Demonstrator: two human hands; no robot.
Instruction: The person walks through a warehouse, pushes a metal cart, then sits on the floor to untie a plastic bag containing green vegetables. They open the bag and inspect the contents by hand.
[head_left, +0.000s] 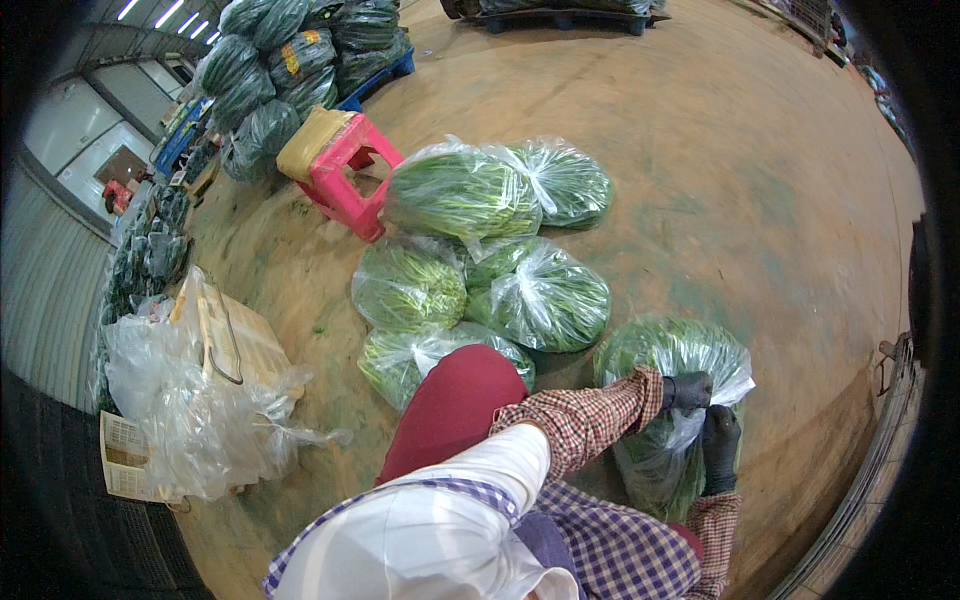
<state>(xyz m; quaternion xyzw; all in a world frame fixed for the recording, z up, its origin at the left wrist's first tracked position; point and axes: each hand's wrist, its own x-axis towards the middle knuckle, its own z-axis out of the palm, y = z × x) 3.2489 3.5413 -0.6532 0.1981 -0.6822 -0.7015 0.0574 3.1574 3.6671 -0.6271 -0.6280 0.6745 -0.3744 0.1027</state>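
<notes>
A clear plastic bag (660, 345) packed with long green vegetables lies on the floor, to the right of my knee. My left hand (688, 391), in a dark glove, grips its gathered plastic from the far side. Close below it, my right hand (721, 442), gloved too, is closed on the same plastic. A pale twisted end of the bag sticks out past my left fingers. My fingertips are partly hidden. Ahead of me sit more filled bags, among them one with a gathered top (551, 296) and a large one showing pale stems (469, 191).
A pink plastic stool (352, 176) with a tan taped pad stands beyond the bags. Loose clear plastic (195, 390) and a cardboard box (251, 337) lie at left. Stacked bags (300, 60) rest on a blue pallet (386, 75). A metal rail (862, 480) borders the right.
</notes>
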